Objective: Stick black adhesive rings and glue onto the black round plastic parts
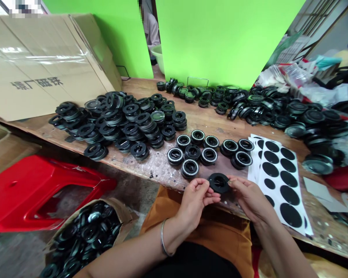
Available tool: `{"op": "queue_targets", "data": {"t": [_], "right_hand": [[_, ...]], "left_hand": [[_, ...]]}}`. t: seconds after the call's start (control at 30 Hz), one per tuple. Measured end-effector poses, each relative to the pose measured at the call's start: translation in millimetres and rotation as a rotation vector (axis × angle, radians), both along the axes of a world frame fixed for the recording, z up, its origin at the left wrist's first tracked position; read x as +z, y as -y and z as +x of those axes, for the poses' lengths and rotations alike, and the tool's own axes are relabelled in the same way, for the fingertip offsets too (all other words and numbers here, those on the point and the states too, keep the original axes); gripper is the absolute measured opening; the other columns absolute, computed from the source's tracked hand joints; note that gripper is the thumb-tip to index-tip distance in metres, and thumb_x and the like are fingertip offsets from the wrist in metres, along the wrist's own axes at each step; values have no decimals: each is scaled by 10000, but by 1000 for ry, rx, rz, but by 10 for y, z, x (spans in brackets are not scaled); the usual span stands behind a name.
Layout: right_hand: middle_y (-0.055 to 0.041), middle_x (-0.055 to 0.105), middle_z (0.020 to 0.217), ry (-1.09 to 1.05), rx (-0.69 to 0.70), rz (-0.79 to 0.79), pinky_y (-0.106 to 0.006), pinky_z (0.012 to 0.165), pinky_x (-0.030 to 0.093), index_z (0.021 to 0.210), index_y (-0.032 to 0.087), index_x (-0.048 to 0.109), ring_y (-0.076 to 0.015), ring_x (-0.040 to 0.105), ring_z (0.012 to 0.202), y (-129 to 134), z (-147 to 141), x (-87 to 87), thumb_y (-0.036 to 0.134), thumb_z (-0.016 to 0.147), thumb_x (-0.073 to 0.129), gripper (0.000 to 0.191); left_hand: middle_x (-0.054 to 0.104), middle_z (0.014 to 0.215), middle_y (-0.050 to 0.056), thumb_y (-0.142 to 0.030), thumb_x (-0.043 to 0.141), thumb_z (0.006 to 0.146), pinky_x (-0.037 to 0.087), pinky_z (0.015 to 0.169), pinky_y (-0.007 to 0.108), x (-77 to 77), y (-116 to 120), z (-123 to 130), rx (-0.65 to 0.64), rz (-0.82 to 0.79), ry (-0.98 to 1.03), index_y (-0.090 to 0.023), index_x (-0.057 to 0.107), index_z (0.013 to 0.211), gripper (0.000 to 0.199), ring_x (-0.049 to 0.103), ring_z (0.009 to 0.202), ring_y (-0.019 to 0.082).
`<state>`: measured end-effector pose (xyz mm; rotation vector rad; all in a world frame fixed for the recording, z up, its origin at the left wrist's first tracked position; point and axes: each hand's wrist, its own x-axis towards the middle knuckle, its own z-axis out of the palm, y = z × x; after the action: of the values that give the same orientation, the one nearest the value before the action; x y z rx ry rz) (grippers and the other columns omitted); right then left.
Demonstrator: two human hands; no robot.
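Between my two hands, at the table's front edge, is a round black part (219, 182) with a flat black ring on its top and a hole in the middle. My left hand (195, 199) pinches its left rim between thumb and fingers. On its right rim my right hand (246, 193) closes with thumb and fingertips. Just beyond stand several similar round parts (190, 168), most with a pale ring on top. Right of my right hand lie white sheets (292, 185) bearing black round stickers (290, 215) of several sizes.
A big heap of black round parts (130, 131) covers the left of the table, and another heap (266, 104) runs along the back right. A cardboard box (46, 65) leans at the left. Below are a red stool (31, 193) and a filled sack (89, 231). Someone sits behind the green panels (220, 38).
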<state>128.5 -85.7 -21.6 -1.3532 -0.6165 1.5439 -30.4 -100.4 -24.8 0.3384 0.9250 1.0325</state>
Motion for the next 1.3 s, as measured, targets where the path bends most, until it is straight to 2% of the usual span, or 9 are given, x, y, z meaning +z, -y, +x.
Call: {"op": "queue_targets", "data": {"t": [0.27, 0.6, 0.83, 1.03, 1.3], "right_hand": [[-24, 668, 836, 4, 7, -20, -281, 774, 414, 685, 174, 715, -179, 541, 822, -12, -5, 40, 266, 561, 809, 181], [-25, 656, 854, 29, 12, -5, -258, 742, 417, 628, 172, 684, -166, 532, 800, -18, 14, -18, 252, 587, 791, 140], [-40, 664, 860, 64, 14, 26, -275, 724, 427, 587, 165, 658, -170, 539, 771, -13, 2, -12, 290, 592, 800, 189], [-47, 664, 918, 162, 9, 40, -289, 749, 431, 644, 172, 678, -181, 544, 802, -2, 32, -90, 326, 629, 786, 189], [-50, 666, 943, 313, 22, 127, -303, 807, 415, 595, 190, 614, -218, 569, 895, -11, 52, -155, 325, 669, 729, 193]], "left_hand": [[577, 703, 3, -258, 623, 873, 567, 657, 247, -10, 0, 4, -2, -3, -14, -135, 500, 907, 177, 651, 639, 124], [582, 708, 5, -349, 718, 797, 562, 658, 256, -19, -2, 0, 9, 6, -9, -144, 523, 891, 298, 655, 650, 134], [576, 676, -5, -310, 769, 739, 564, 647, 257, 17, -6, 26, 28, 6, -32, -142, 521, 891, 336, 659, 642, 144], [575, 656, -14, -269, 730, 760, 571, 615, 259, 11, -12, 55, 39, 15, -81, -142, 507, 888, 287, 655, 602, 140], [568, 647, -18, -303, 748, 729, 572, 597, 265, -6, -46, 77, 45, 28, -114, -144, 518, 873, 315, 654, 591, 145]]}}
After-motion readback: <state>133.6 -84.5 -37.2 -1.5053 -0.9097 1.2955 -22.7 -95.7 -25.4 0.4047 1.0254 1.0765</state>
